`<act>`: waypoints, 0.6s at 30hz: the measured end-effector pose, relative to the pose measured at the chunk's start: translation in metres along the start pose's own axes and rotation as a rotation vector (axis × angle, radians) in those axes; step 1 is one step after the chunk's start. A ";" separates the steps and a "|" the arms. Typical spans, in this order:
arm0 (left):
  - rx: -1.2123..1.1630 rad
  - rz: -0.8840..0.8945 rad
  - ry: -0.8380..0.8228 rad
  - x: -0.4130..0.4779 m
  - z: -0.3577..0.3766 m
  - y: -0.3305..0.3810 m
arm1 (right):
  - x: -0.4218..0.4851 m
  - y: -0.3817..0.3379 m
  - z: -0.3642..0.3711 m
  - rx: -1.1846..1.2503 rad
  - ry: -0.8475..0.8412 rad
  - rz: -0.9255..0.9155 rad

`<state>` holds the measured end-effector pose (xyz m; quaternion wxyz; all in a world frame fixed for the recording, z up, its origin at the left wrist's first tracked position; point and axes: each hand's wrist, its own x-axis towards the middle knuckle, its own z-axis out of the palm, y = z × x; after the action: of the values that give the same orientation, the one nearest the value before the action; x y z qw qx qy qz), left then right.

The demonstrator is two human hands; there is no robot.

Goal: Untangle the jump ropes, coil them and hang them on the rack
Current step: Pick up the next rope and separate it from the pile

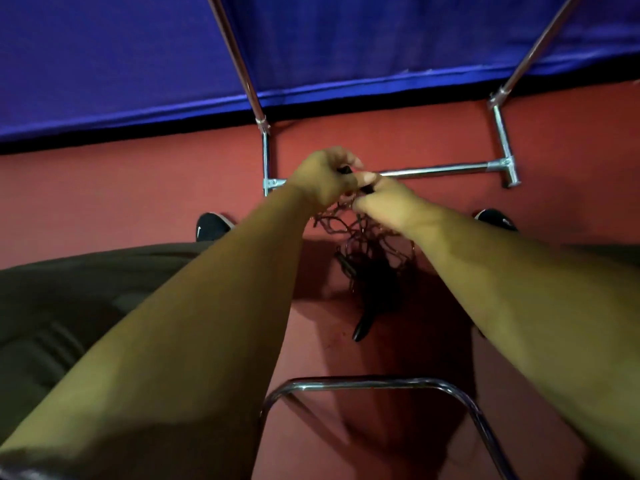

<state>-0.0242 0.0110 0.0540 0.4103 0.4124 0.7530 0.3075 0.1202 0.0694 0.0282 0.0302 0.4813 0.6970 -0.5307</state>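
Early untangling: left hand (pixel 325 178) and right hand (pixel 386 202) each grip a black handle (pixel 366 190); jump ropes (pixel 367 251) hang knotted at 6 o'clock; rack (pixel 433 172) apparently unused.

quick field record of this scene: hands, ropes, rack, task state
left hand: grips a black handle
right hand: pinches the jump ropes close by
jump ropes: tangled bundle hanging below both hands, loose handle dangling lowest
rack: metal, on the red floor ahead; only base and uprights in view
task state: untangling not yet done, nothing coiled
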 end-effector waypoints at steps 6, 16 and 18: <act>0.103 0.031 0.075 -0.025 -0.064 0.082 | -0.046 -0.100 -0.064 -0.262 0.151 -0.170; 0.294 0.051 -0.263 -0.086 -0.132 0.173 | -0.155 -0.222 -0.167 0.543 0.434 -0.384; 0.225 0.053 -0.301 -0.097 -0.129 0.187 | -0.172 -0.231 -0.174 0.603 0.417 -0.416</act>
<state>-0.0362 -0.0020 0.3007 0.4616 0.5167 0.7015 0.1670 0.1313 0.0996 0.3633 -0.3614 0.4147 0.5839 -0.5971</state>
